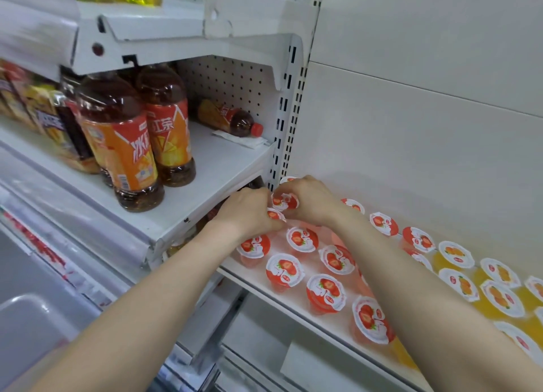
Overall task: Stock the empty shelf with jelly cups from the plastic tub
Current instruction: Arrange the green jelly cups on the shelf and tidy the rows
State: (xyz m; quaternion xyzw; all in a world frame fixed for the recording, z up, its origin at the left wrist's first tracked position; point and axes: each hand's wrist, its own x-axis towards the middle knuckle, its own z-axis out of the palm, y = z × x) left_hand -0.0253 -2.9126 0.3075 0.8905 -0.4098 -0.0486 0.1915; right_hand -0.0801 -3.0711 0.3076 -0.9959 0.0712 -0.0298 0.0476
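Observation:
Both of my hands reach to the back left corner of the white shelf [329, 330]. My left hand [249, 212] pinches a red strawberry jelly cup [275, 214] at its lid. My right hand [308, 199] closes on another red jelly cup [284, 201] just behind it. Several red strawberry jelly cups [302, 238] stand in rows on the shelf's left part. Several orange jelly cups [464, 284] fill the right part. The plastic tub [32, 327] shows as a blurred grey shape at the lower left.
Left of the shelf, a neighbouring rack holds upright iced-tea bottles [123, 144] and one bottle lying down [229, 119] at the back. A slotted white upright [286, 121] separates the two racks. A plain white wall panel [426, 133] backs the jelly shelf.

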